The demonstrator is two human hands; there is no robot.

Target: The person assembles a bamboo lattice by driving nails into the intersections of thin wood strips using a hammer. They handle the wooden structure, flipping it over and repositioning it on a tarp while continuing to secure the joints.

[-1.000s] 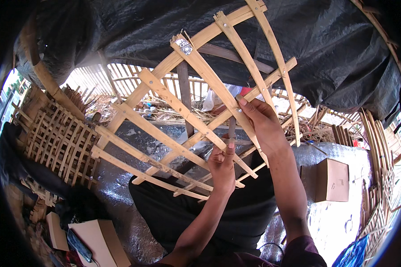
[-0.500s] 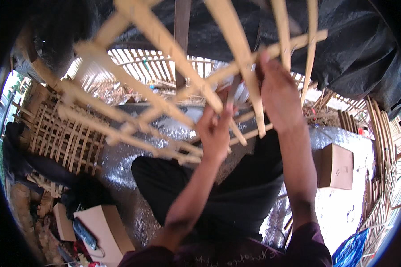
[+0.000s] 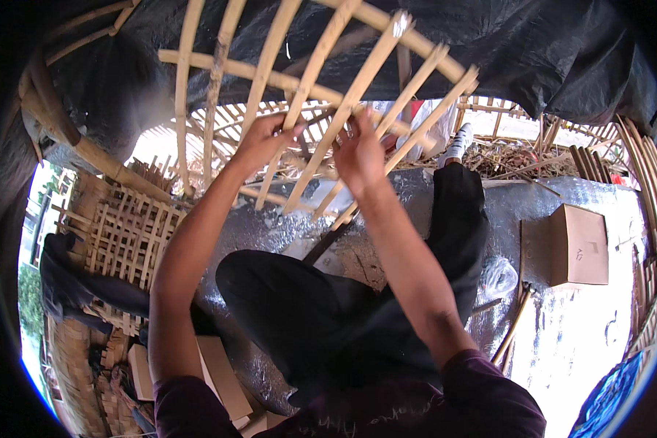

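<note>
Bamboo lattice: two-handed support, upper centre.
My left hand pinches a slat; whether my right hand grips, I cannot tell. Balance support between both.

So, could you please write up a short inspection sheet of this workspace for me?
Surface: crinkled silver sheeting on the ground, glaring at the right.
Job's things: nailed or tied bamboo lattice, raised off the sheeting; fastening too small to tell.
Clutter: cardboard box at right; blue plastic sheet at lower right.
Hands: right hand grips the lattice; left hand is at a slat, its grip unclear.
Cables: nothing seen.
Surroundings: black tarpaulin beyond the lattice; woven bamboo panel at left.
</note>
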